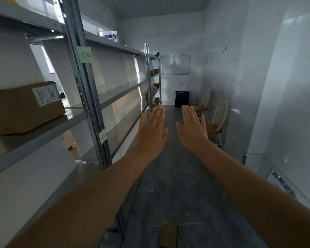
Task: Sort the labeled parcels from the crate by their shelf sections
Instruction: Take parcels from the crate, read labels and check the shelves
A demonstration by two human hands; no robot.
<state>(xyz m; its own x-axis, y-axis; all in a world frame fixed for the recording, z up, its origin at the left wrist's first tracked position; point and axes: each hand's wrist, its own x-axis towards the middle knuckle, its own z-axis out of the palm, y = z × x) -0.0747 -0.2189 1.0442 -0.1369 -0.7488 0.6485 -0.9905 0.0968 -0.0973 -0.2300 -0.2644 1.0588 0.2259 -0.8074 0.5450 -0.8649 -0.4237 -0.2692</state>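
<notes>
Parcel (23,108), brown cardboard with a white label (45,96) on its end face, lies on a middle shelf board (43,135) of the grey metal rack (82,83) at near left. Smaller brown parcels (155,90) sit on the rack's far shelves; their details are too small to tell. A dark crate (182,98) stands on the floor (168,176) against the far wall, beside two wooden chairs (216,122). Left hand (153,133) and right hand (191,127) are stretched forward over the aisle, backs up, fingers straight and close together, holding nothing and apart from each other. Green notes (85,54) are stuck to the rack upright.
</notes>
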